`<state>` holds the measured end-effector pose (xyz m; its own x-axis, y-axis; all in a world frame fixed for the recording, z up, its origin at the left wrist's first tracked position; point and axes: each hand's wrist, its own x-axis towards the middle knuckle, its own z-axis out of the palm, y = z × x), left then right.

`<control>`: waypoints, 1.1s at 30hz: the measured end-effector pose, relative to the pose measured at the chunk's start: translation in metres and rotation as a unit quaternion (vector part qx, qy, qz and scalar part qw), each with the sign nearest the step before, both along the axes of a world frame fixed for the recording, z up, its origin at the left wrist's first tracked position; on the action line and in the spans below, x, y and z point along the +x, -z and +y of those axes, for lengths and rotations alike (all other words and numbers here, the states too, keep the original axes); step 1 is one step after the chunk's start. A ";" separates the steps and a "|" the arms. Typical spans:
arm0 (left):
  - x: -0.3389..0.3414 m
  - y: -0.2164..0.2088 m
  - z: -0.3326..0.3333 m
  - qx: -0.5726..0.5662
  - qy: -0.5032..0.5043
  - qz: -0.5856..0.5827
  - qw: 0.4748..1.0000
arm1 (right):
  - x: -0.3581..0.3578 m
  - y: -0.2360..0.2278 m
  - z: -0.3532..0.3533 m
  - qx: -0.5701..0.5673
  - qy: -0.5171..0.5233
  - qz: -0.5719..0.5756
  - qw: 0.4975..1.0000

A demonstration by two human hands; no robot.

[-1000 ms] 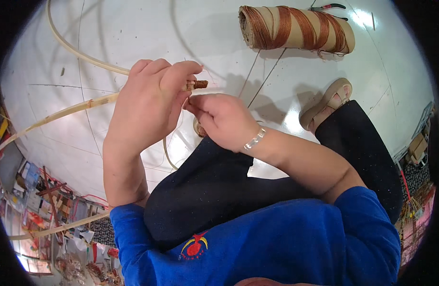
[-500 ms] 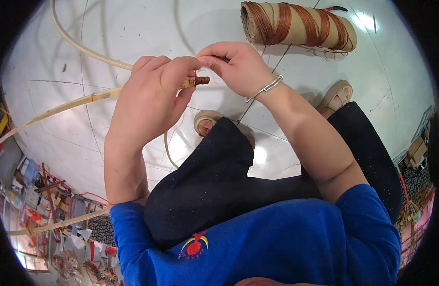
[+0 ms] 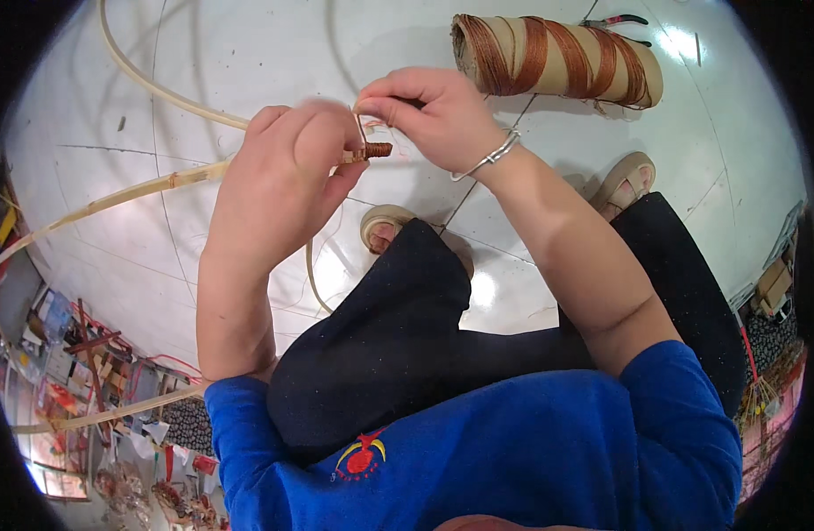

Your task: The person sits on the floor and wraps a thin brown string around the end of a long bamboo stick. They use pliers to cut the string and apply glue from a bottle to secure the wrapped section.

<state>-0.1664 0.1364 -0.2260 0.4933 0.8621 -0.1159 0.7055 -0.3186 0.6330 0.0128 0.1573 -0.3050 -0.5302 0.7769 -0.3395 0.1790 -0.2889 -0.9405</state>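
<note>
My left hand (image 3: 287,173) is closed around the gathered ends of several pale bamboo strips (image 3: 172,180). Past its fingers pokes a short tip (image 3: 378,150) bound in reddish-brown cord. Just above that tip, my right hand (image 3: 425,111) pinches a thin brown cord (image 3: 363,128), which runs up from the bound end to the fingertips. The two hands are close together, and the left index finger is blurred. How the strips lie inside the left palm is hidden.
On the tiled floor (image 3: 531,230) at the upper right lies a cardboard tube (image 3: 557,62) wound with brown cord. Pliers (image 3: 621,21) with red and black handles rest behind it. Curved bamboo strips (image 3: 164,93) sweep out to the left. Clutter (image 3: 97,354) lines the lower left.
My right hand has shifted slightly up and left, and the cord between it and the bound tip now shows taut. My left index finger has moved. More of the pliers shows.
</note>
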 end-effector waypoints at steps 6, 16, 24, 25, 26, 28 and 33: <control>-0.001 0.001 -0.002 0.016 -0.010 0.004 1.000 | -0.020 0.015 -0.061 -0.223 0.087 0.065 0.969; -0.032 0.048 -0.091 -0.180 -0.429 -0.333 0.820 | -0.015 -0.029 -0.072 0.065 0.024 -0.092 0.993; -0.005 0.031 -0.051 -0.393 -0.310 -0.524 0.689 | -0.002 -0.057 -0.070 0.194 -0.059 -0.169 0.965; -0.006 0.029 -0.052 -0.393 -0.318 -0.517 0.691 | 0.003 -0.071 -0.056 0.199 -0.101 -0.173 0.959; -0.006 0.030 -0.053 -0.393 -0.331 -0.510 0.690 | 0.008 -0.081 -0.046 0.203 -0.140 -0.181 0.952; -0.004 0.030 -0.054 -0.391 -0.357 -0.494 0.690 | 0.013 -0.087 -0.023 0.263 -0.151 -0.184 0.935; -0.004 0.025 -0.053 -0.393 -0.355 -0.495 0.688 | 0.012 -0.054 0.015 0.259 -0.102 -0.149 0.949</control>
<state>-0.1699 0.0836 -0.2512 0.1526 0.7890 -0.5952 -0.3949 0.6007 0.6951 0.0247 0.1722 -0.2509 -0.6272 0.7726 -0.0984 0.4617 0.2671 -0.8458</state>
